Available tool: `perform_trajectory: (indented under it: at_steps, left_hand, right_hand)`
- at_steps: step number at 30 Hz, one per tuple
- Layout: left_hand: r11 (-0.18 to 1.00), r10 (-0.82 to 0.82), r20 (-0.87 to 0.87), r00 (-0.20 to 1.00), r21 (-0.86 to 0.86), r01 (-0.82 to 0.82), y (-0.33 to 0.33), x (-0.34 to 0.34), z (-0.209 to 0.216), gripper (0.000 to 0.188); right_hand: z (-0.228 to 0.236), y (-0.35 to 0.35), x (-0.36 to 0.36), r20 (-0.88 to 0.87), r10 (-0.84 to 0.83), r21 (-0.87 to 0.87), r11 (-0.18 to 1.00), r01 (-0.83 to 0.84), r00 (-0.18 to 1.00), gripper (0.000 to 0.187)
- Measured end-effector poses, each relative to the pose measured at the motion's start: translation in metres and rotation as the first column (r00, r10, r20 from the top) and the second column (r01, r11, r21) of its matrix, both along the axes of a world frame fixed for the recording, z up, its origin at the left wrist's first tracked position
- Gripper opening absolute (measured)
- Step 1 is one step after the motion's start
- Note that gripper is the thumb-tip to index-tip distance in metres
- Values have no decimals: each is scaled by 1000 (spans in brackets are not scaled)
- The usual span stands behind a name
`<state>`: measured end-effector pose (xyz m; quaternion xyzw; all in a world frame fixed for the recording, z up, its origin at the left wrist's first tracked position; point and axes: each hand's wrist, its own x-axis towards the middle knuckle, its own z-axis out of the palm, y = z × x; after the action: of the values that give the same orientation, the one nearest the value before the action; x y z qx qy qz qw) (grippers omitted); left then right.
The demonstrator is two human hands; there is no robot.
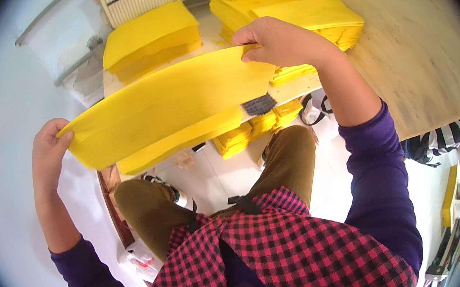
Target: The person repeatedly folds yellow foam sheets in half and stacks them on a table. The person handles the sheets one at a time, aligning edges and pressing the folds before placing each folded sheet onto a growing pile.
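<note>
A wide yellow sheet point(174, 104), felt-like or paper-like, is stretched between my two hands above the near edge of the table. At its left end, my left hand point(51, 144) pinches the corner between thumb and fingers. My right hand point(272, 42) grips the upper right corner, thumb below and fingers bent over the edge. Below the sheet hangs another yellow layer point(184, 140); whether it is part of the same piece I cannot tell. Just beyond the sheet lies a stack of yellow sheets point(152, 30), and a larger stack point(312, 15) sits behind my right hand.
A wooden tabletop point(413, 54) extends to the right. Dark tape point(259, 105) is stuck at its near edge. Several yellow bundles point(235, 139) rest under the table, near my knees. A black-and-white striped bag point(439, 139) is at the right, below the table edge. A white wall point(8, 186) stands at my left.
</note>
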<state>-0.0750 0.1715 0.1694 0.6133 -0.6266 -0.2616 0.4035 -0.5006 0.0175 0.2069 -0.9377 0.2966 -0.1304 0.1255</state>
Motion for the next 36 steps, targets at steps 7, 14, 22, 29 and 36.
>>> perform_trajectory:
  at_steps: [7,14,22,29,36]
  left_hand:
    - [987,4,84,996,-162,10,-49,-62,28,12]
    - [953,-32,115,993,-296,65,-155,-127,60,14]
    - [828,35,126,991,-559,41,-254,-222,69,18]
    - [472,316,302,900,-873,127,-275,-306,23,21]
    - [485,95,537,838,-760,432,-261,-354,-53,19]
  right_hand:
    - [43,-21,-67,-59,-96,-268,960,77,994,22]
    - [77,-86,-128,21,-519,-430,767,477,854,23]
    - [90,-155,-202,347,-609,-294,652,699,713,34]
    - [55,-195,-289,370,-398,-744,414,524,840,20]
    - [-62,-197,-333,487,-466,-517,527,674,738,20]
